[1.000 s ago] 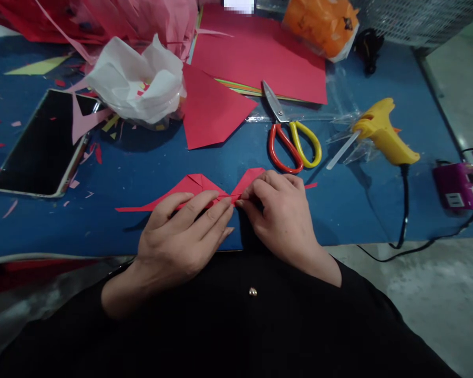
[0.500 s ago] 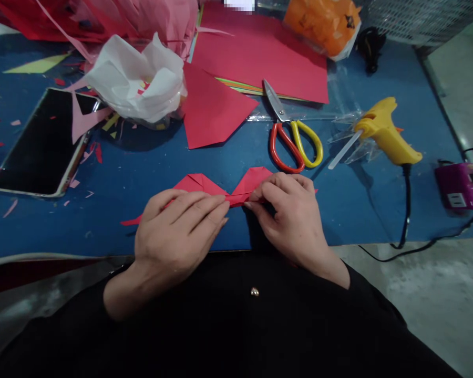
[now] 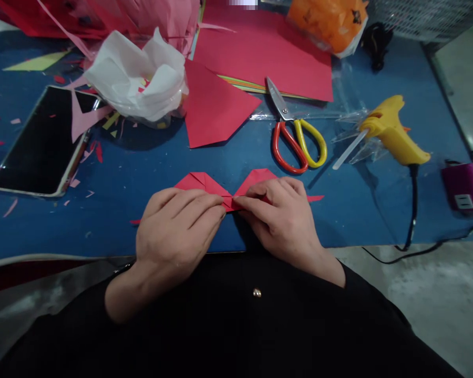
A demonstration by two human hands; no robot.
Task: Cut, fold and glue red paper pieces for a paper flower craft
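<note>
A piece of folded red paper [image 3: 199, 181] lies near the front edge of the blue table, with two angular lobes at the top and a narrow strip showing at either side. My left hand [image 3: 177, 223] is closed over its left half, fingers together, pressing and holding it. Thumb and fingers of my right hand [image 3: 281, 218] pinch the paper near the middle, where the lobes meet. Both palms hide much of the lower part. Just beyond my right hand lie scissors [image 3: 289, 149] with one red and one yellow handle, partly open.
A yellow glue gun [image 3: 396, 128] with a cord rests at the right, near a purple plug block [image 3: 463, 186]. Red paper sheets [image 3: 264, 50], a cut red piece [image 3: 216, 107] and a white-lined container [image 3: 137, 79] lie behind. A phone [image 3: 39, 142] and paper scraps are left.
My right hand has shifted slightly left and its fingertips now pinch nearer the paper's centre. More of the strip at the right shows. My left hand has barely moved.
</note>
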